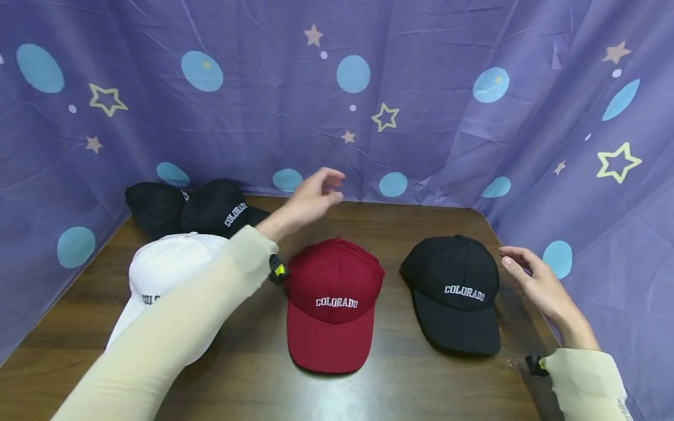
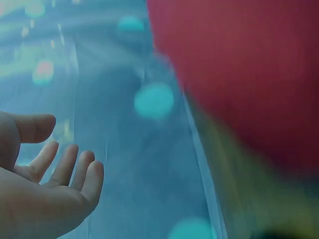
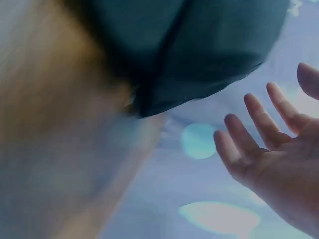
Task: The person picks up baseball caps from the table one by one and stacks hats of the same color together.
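Note:
My left hand (image 1: 310,197) hovers over the back of the table, behind and left of a red baseball cap (image 1: 337,298). Its fingers are loosely bent with nothing between them; the left wrist view shows the palm and the red cap close by. Right of a black baseball cap (image 1: 455,292) is my right hand (image 1: 539,286), held up with relaxed, spread fingers and nothing in it. The right wrist view shows the dark cap (image 3: 199,55) near that hand. Both caps face forward and carry white COLORADO lettering.
A white cap (image 1: 168,263) on the left is partly hidden by my left sleeve (image 1: 184,316). Two more black caps (image 1: 216,204) sit behind it at the back left corner. A purple curtain (image 1: 421,70) with stars and dots surrounds the wooden table (image 1: 253,374).

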{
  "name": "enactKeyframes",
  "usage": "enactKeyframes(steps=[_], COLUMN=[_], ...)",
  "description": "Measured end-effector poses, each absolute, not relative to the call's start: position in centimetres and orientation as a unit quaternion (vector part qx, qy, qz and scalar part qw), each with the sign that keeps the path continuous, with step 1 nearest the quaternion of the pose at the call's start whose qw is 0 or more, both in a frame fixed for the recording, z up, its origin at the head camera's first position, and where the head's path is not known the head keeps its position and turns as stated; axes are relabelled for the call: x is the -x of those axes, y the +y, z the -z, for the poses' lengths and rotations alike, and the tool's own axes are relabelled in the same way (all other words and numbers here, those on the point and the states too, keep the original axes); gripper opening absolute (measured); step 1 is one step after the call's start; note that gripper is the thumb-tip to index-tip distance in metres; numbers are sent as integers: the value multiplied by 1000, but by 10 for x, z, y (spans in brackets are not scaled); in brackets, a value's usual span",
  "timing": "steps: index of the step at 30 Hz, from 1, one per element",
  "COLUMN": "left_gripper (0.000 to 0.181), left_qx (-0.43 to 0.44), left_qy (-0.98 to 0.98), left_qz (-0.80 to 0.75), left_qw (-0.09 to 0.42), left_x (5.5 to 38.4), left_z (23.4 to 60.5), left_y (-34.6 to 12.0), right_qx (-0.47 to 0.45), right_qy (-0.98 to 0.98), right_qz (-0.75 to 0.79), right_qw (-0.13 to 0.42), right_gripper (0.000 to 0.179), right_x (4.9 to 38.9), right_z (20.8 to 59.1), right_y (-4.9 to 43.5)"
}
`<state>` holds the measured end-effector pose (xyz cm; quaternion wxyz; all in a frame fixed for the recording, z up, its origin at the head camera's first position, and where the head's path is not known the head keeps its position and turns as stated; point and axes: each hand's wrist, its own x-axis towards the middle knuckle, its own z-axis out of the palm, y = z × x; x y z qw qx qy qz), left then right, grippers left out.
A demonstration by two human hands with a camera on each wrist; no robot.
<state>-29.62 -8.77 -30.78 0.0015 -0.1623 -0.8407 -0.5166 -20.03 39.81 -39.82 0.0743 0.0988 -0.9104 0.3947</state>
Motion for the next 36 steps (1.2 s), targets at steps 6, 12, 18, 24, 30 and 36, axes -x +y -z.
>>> enactKeyframes(steps=[6,12,18,24,30,36], left_gripper=[48,55,63,70,80,91], left_qx=[93,43,-5,-42,-49,-55], left_qy=[-872,-899,-920,-923,-929,-925], left_qz=[480,436,393,380,354,326], left_qw=[10,13,-12,-45,-93,-188], left_x=[305,308,310,309,309,311], left_z=[292,288,296,296,294,299], left_y=[-166,-229,-278,-314,-339,-356], right_qx=[-140,-177,-235,-265,-286,-283], right_qy=[-896,-886,-885,-892,-886,-890], right_qz=[-404,-408,-372,-336,-334,-325], right_qw=[123,134,150,146,148,146], right_gripper=[43,44,52,56,56,56], right_x=[189,180,174,173,171,172], right_z=[366,342,334,337,338,343], right_y=[369,334,310,291,282,286])
